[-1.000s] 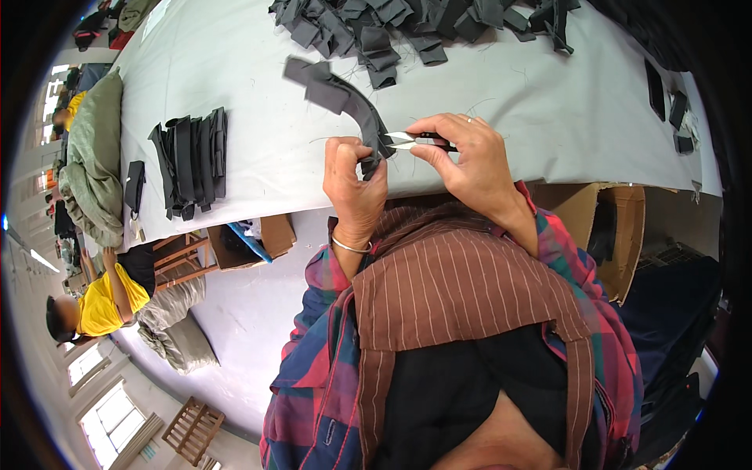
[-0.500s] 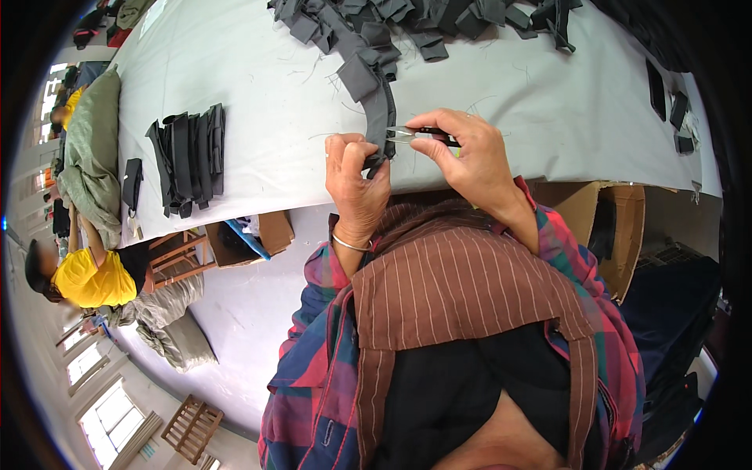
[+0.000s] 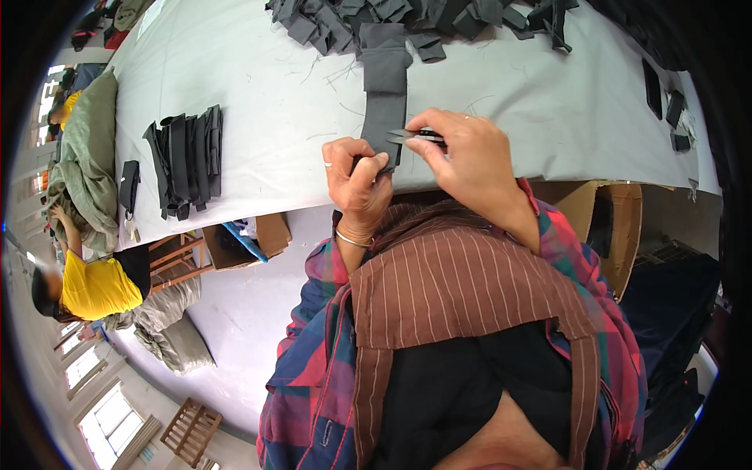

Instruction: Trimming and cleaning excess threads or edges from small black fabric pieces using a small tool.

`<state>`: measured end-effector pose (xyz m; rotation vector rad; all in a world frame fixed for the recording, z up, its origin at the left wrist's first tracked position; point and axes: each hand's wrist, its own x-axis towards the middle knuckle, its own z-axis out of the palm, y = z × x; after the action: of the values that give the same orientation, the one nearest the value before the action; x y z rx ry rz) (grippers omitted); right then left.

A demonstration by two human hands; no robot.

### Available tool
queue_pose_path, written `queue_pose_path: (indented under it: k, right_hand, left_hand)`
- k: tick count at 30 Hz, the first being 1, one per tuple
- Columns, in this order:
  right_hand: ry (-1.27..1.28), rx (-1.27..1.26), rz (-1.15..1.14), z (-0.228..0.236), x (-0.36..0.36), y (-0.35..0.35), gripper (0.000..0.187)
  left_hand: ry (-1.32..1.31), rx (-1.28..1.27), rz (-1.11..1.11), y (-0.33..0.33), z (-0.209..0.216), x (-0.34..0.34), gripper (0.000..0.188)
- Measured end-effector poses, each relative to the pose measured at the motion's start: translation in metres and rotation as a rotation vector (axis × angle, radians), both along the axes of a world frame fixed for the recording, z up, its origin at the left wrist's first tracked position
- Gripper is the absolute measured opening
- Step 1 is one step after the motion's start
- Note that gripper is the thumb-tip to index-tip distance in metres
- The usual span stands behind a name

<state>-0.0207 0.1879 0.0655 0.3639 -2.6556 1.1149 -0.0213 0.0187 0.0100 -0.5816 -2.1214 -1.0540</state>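
Note:
A strip of dark grey fabric (image 3: pixel 385 113) runs from the heap toward me, its near end pinched in my left hand (image 3: pixel 356 178). My right hand (image 3: pixel 468 157) grips small thread snips (image 3: pixel 427 137), their metal blades lying at the strip's right edge just beyond my left fingers. Whether the blades touch the cloth, I cannot tell. Several dark fabric pieces (image 3: pixel 321 31) make up a loose heap at the far side of the table. Left of my hands, folded dark strips (image 3: pixel 188 157) stand together in a row.
The white-covered table (image 3: pixel 274 157) has loose threads on it. A dark tagged item (image 3: pixel 130 185) lies near its left edge, small dark pieces (image 3: pixel 675 110) at the right. Cardboard boxes (image 3: pixel 624 235) are below. A person in yellow (image 3: pixel 102 286) is beside a greenish cloth bundle (image 3: pixel 90 149).
The fabric strip has straightened and turned flatter, its broad face now showing. My right hand and the snips have shifted slightly. The person in yellow has moved an arm.

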Motion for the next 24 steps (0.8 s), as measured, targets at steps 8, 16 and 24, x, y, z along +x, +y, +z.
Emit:
queue_pose_path:
  k: [8,16,24]
  right_hand:
    - [0.024,0.010,0.025,-0.014,-0.005,-0.018,0.014]
    - [-0.199,-0.517,-0.171,0.002,-0.014,0.009,0.018]
    - [-0.066,-0.240,0.272,-0.020,0.005,0.005,0.038]
  left_hand:
    - [0.018,0.020,-0.047,0.003,-0.003,0.004,0.032]
    - [-0.656,0.996,0.065,-0.021,0.005,-0.003,0.022]
    - [-1.264,1.187,-0.377,-0.008,-0.012,0.006,0.038]
